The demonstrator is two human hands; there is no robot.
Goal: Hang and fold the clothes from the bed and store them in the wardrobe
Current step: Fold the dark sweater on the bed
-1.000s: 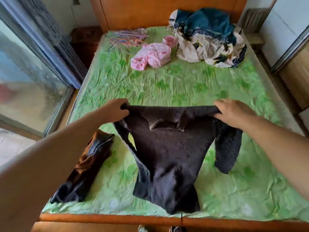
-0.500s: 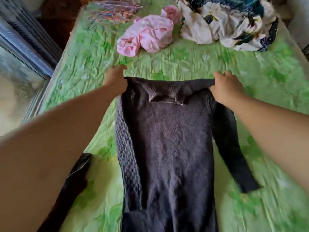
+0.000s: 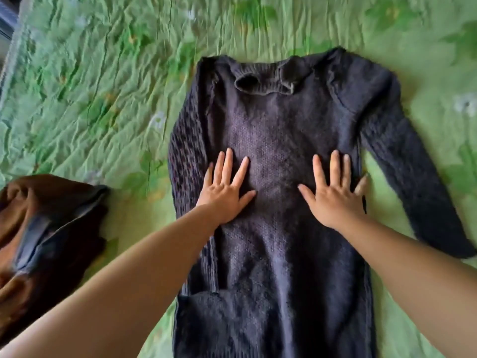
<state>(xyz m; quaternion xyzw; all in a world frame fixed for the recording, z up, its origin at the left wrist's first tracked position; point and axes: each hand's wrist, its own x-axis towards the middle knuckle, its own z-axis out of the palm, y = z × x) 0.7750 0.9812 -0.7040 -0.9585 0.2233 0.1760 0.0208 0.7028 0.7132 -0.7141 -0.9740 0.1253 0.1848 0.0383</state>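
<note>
A dark knitted sweater lies flat on the green bed sheet, collar away from me. Its left sleeve is folded along the body; its right sleeve stretches out toward the lower right. My left hand presses flat on the left of the sweater's chest, fingers spread and straight. My right hand presses flat on the right of the chest in the same way. Neither hand holds anything.
A brown and dark garment lies crumpled on the sheet at the left, beside my left forearm. A strip of window frame shows at the top left corner.
Both hands let go of the sweater's shoulders and moved down onto its chest, now flat. The sweater went from held up to lying spread on the bed. The view moved closer.
</note>
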